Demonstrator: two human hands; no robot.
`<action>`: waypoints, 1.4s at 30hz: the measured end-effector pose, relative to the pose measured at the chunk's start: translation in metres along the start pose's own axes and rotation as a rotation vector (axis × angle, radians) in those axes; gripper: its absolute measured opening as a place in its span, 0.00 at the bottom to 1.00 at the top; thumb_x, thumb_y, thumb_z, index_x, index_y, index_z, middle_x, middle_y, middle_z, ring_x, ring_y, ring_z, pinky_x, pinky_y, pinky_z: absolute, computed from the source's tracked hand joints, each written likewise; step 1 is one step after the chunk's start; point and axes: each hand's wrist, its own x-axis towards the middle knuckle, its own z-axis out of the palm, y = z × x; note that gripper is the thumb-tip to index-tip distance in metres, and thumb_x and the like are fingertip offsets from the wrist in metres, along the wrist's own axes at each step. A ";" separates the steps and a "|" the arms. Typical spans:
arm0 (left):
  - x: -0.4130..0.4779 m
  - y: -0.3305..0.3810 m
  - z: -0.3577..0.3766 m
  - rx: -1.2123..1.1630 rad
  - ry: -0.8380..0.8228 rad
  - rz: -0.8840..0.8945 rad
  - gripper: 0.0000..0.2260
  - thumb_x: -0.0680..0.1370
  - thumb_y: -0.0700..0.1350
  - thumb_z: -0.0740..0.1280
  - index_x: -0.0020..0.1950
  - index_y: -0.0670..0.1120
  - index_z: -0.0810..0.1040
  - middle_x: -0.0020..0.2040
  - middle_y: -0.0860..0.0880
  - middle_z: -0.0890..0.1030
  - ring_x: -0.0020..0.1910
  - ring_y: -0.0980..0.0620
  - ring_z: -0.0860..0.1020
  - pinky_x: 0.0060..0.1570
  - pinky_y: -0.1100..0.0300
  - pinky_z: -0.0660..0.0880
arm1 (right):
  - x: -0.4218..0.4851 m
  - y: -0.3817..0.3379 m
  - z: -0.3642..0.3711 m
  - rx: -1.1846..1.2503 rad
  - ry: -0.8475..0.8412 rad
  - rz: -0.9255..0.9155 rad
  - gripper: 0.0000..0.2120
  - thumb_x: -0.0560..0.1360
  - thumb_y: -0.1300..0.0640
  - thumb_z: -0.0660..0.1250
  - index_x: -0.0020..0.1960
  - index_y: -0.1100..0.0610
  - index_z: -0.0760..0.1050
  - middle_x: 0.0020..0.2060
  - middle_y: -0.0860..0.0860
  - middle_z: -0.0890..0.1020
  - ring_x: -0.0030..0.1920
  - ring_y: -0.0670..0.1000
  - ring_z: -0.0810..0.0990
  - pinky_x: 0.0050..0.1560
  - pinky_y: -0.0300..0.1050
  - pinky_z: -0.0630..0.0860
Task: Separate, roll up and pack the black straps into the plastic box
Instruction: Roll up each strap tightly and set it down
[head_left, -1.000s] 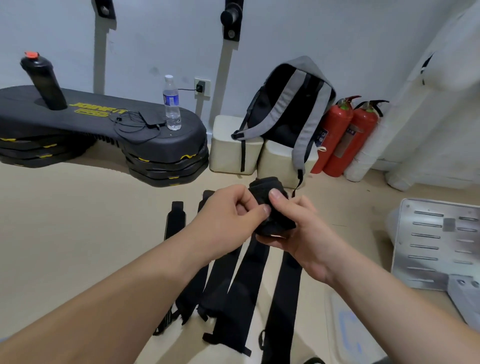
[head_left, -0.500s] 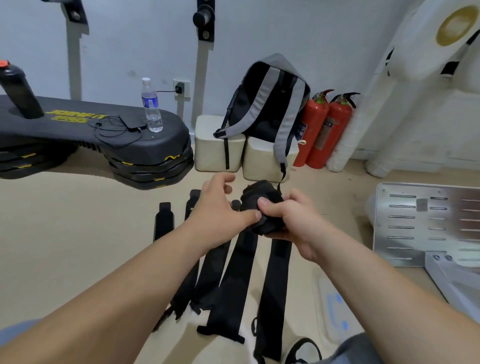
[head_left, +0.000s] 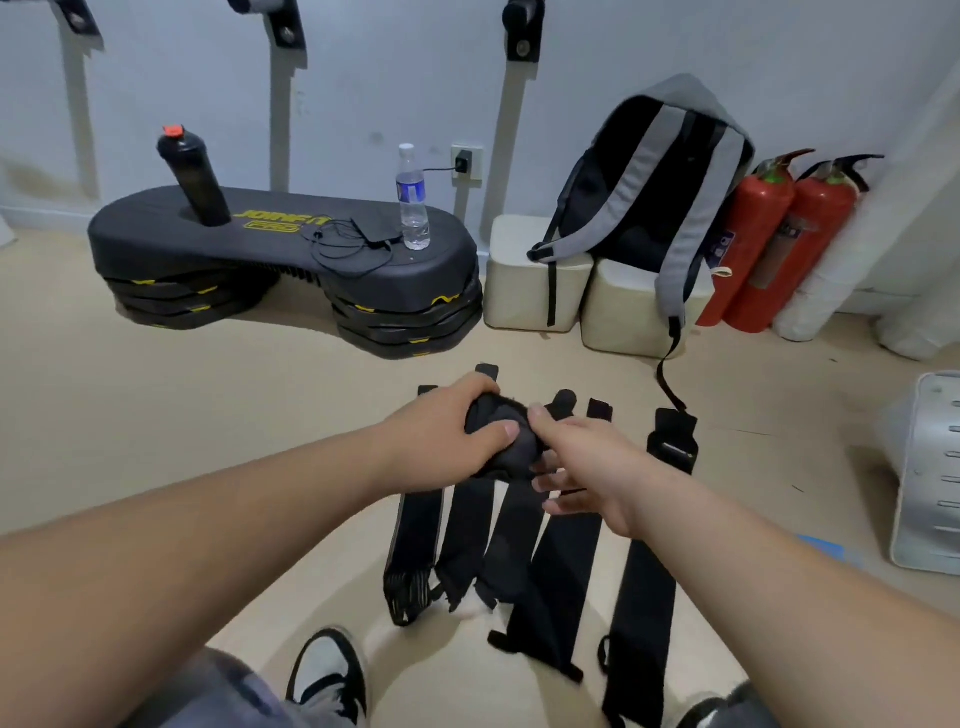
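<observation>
A rolled-up black strap (head_left: 506, 434) is held above the floor between both hands. My left hand (head_left: 441, 434) grips the roll from the left, thumb on top and fingers curled round its far side. My right hand (head_left: 584, 462) pinches it from the right with the thumb on top, other fingers spread loosely below. Several flat black straps (head_left: 561, 566) lie side by side on the beige floor under the hands, running toward me. The rightmost strap (head_left: 649, 582) lies a little apart. No plastic box is plainly visible.
A black stacked exercise platform (head_left: 291, 270) with a water bottle (head_left: 413, 200) stands far left. A grey-black backpack (head_left: 654, 171) leans on two cream blocks (head_left: 530, 291); two red fire extinguishers (head_left: 769, 239) stand right of them. A silver perforated metal piece (head_left: 930, 478) lies at right. My shoe (head_left: 327, 670) is below.
The view has swung to the left and down. My left hand has closed round the roll, which it only touched before; the right hand's lower fingers have loosened.
</observation>
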 end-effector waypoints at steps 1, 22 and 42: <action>0.005 -0.010 -0.004 0.010 0.008 -0.011 0.20 0.82 0.56 0.67 0.73 0.54 0.71 0.61 0.51 0.80 0.58 0.49 0.79 0.62 0.52 0.77 | 0.009 -0.002 0.011 -0.009 -0.011 0.020 0.22 0.83 0.37 0.64 0.59 0.55 0.80 0.54 0.58 0.84 0.49 0.55 0.84 0.45 0.49 0.85; 0.108 -0.316 0.102 0.747 -0.266 -0.368 0.18 0.83 0.54 0.64 0.71 0.52 0.66 0.65 0.45 0.72 0.62 0.42 0.74 0.46 0.51 0.71 | 0.225 0.105 0.129 -0.535 -0.399 0.253 0.11 0.84 0.43 0.65 0.59 0.49 0.78 0.56 0.53 0.85 0.55 0.53 0.86 0.53 0.49 0.84; 0.078 -0.316 0.183 0.150 -0.259 -0.757 0.19 0.83 0.57 0.65 0.65 0.45 0.71 0.51 0.47 0.76 0.53 0.45 0.79 0.48 0.53 0.75 | 0.253 0.153 0.133 -0.781 -0.401 0.093 0.11 0.85 0.51 0.61 0.64 0.50 0.78 0.58 0.47 0.80 0.59 0.49 0.78 0.59 0.44 0.73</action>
